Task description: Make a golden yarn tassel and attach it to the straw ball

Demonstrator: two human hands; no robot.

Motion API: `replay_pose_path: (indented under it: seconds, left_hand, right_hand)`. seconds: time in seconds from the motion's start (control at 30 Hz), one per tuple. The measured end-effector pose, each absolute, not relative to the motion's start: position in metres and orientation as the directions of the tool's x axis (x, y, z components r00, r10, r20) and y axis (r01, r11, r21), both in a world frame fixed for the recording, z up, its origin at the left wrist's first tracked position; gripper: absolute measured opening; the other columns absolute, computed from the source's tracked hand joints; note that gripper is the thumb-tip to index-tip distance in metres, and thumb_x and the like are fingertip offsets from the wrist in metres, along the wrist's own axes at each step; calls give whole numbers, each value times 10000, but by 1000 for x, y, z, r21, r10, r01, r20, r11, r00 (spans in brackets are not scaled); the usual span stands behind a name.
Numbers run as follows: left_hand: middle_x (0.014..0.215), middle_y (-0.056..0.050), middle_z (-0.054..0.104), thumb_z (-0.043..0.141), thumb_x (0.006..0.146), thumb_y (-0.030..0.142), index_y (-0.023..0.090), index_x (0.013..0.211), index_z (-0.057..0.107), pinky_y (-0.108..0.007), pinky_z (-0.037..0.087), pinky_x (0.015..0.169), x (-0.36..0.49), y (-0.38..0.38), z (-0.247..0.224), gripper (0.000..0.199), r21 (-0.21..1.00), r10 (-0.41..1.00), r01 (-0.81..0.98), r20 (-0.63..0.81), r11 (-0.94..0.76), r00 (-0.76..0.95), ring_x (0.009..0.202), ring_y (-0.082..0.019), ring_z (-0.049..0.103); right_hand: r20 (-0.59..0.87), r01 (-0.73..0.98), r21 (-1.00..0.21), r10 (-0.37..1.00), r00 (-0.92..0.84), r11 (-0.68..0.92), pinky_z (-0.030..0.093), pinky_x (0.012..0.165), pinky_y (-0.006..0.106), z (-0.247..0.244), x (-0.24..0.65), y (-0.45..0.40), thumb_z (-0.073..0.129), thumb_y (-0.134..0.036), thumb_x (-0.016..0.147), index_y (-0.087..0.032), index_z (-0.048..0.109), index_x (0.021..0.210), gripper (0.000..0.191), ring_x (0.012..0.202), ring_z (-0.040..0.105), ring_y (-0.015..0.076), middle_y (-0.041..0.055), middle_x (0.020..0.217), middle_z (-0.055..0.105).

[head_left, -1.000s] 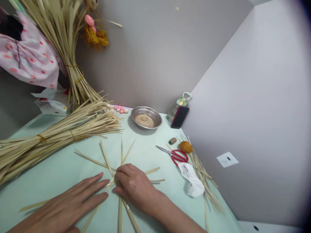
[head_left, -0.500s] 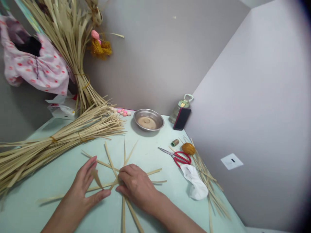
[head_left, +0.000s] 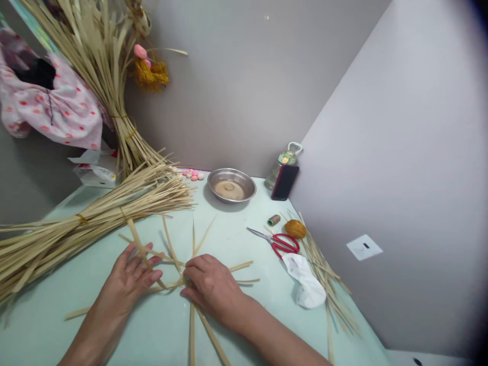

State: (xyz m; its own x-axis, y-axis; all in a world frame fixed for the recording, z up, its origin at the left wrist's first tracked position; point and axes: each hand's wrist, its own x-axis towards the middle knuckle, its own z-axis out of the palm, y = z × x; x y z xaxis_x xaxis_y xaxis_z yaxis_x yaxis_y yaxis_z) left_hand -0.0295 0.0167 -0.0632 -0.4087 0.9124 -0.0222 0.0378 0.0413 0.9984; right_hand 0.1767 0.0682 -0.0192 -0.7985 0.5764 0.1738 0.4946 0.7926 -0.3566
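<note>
Flat straw strips (head_left: pixel 192 333) cross in a star shape on the pale green table, radiating outward from a centre near my right hand. My right hand (head_left: pixel 209 287) is closed over that centre, fingers curled and pressing the crossing strips; its fingertips partly hide the crossing. Left of the centre, my left hand (head_left: pixel 133 277) has its palm turned up and its fingers apart. One raised strip (head_left: pixel 138 244) slants past the left fingers, its lower end near the centre. Whether the left fingers touch that strip is unclear.
Bundled straw (head_left: pixel 95 213) lies at the left, with another bundle upright behind. A metal bowl (head_left: pixel 232 186), a bottle (head_left: pixel 280 168) and a phone (head_left: pixel 285 183) stand at the back. Red-handled scissors (head_left: pixel 285 245), a thread spool (head_left: pixel 273 220) and white cloth (head_left: pixel 305 282) lie right.
The left hand has turned palm up and its fingers have shifted. The loose strip beside it now leans up and left, away from the centre. The right hand stays over the crossing.
</note>
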Motion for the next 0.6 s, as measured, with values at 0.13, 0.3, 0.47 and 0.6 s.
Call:
replay_pose_path:
  seconds: [0.13, 0.3, 0.47, 0.6]
  left_hand:
    - [1192, -70, 708, 630, 838, 555, 266, 1225, 582, -413, 565, 914, -20, 11, -41, 485, 968, 929, 202, -68, 151, -365, 1116, -295, 668]
    - [1102, -52, 672, 516, 891, 556, 267, 1037, 616, -382, 563, 836, -5, 9, -17, 338, 852, 944, 519, 118, 64, -309, 1104, -298, 628]
    - [1128, -55, 658, 474, 943, 452, 263, 1127, 547, -359, 542, 877, 8, 25, -7, 273, 798, 988, 599, 138, -71, -65, 1082, -253, 644]
    - [1117, -84, 674, 463, 930, 417, 217, 1299, 477, -422, 511, 938, 10, 46, -1, 420, 784, 998, 619, 64, -38, -20, 1019, -262, 675]
  right_hand:
    - [166, 494, -359, 574, -802, 792, 473, 858, 321, -17, 176, 69, 749, -306, 836, -169, 618, 955, 224, 959, 586, 222, 63, 1010, 662]
    - [172, 494, -358, 576, -799, 792, 465, 830, 326, -17, 176, 69, 746, -311, 837, -182, 608, 916, 205, 926, 580, 219, 56, 965, 650]
    - [182, 491, -342, 569, -802, 801, 472, 843, 336, -20, 175, 69, 722, -302, 854, -164, 615, 932, 191, 933, 576, 229, 65, 929, 643]
    - [173, 492, -326, 562, -809, 808, 480, 888, 348, -21, 175, 70, 742, -308, 835, -132, 626, 1052, 302, 984, 591, 249, 99, 1053, 677]
